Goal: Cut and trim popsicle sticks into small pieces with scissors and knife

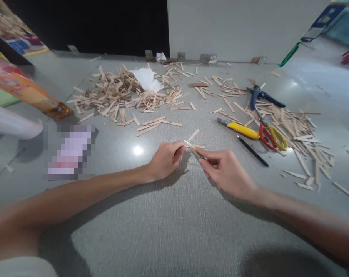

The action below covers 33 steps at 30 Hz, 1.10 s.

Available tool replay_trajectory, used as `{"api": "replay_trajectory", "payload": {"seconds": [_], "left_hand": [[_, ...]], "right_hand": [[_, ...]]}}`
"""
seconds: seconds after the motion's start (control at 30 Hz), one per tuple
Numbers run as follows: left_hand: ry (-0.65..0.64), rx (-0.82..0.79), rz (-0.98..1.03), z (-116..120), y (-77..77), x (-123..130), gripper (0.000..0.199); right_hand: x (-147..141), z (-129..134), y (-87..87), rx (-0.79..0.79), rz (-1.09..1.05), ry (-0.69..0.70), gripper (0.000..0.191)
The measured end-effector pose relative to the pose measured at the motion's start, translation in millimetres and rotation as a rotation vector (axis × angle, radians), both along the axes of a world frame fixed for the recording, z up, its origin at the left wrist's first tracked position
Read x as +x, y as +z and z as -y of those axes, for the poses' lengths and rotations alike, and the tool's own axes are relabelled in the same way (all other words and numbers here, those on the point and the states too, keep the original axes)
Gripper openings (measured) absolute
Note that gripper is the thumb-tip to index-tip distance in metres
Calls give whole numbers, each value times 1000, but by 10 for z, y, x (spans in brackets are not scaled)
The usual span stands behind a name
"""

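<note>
Single head-worn view, facing forward and down, near hands (167,161), tabletop (145,231)

Your left hand (167,159) pinches a short, flat, pale wooden stick (194,134), and your right hand (226,171) grips a slim, pointed metallic tool (195,151), its tip at your left fingertips, above a grey, finely streaked tabletop (151,231). To your right lie a yellow-bodied cutter knife (240,129), a thin black rod (252,151), red-and-yellow-handled metal scissors (268,127) and a dark blue handled tool (254,97), near scattered pale wooden strips (295,127). Ahead, a torn white paper sheet (147,79) rests against a heap of pale wooden slivers (113,90); to your left lies a pixelated lilac-pink rectangle (73,148)
</note>
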<state>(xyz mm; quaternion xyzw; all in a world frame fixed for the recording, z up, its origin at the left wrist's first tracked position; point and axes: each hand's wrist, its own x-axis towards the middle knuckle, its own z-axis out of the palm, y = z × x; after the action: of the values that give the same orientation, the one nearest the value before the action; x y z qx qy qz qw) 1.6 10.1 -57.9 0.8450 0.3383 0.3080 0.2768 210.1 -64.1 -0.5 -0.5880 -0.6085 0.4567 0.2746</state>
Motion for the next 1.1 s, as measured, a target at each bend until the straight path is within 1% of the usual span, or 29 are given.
{"api": "replay_trajectory", "payload": {"seconds": [0.07,0.13,0.23,0.37,0.47,0.53,0.63,0.67,0.73,0.77,0.83,0.93,1.03,1.1], "left_hand": [[8,-4,-15,1,-5,-1,41],[6,-18,-19,0,-4,4,43],[-3,-31,11,1,19,21,44],[-4,-66,57,9,74,39,43],[8,-100,88,4,90,38,37],[40,-139,97,-8,89,33,35],[70,-246,107,-22,91,26,37],[60,-290,121,-22,95,26,37],[21,-365,167,-18,106,27,36],[1,-394,193,-13,110,28,36],[-29,-434,246,-2,116,28,37],[-54,-465,323,19,112,20,45],[-90,-464,378,41,97,3,58],[-119,-455,390,52,91,-6,62]], "right_hand": [[-82,87,-128,31,-2,-59,52],[-127,139,-201,39,-5,-73,54],[-122,131,-182,25,-19,-61,53],[-69,57,-68,-70,-83,-78,52],[-20,13,31,-84,-79,-84,51],[40,-16,139,-17,-47,-123,50],[185,-68,360,170,33,-270,48],[238,-87,429,198,79,-287,48],[333,-127,516,217,208,-261,48],[369,-148,524,229,285,-228,48],[416,-192,468,294,447,-153,48],[443,-255,274,411,674,-74,48],[465,-293,103,417,792,-14,47],[488,-302,48,390,818,36,46]]}}
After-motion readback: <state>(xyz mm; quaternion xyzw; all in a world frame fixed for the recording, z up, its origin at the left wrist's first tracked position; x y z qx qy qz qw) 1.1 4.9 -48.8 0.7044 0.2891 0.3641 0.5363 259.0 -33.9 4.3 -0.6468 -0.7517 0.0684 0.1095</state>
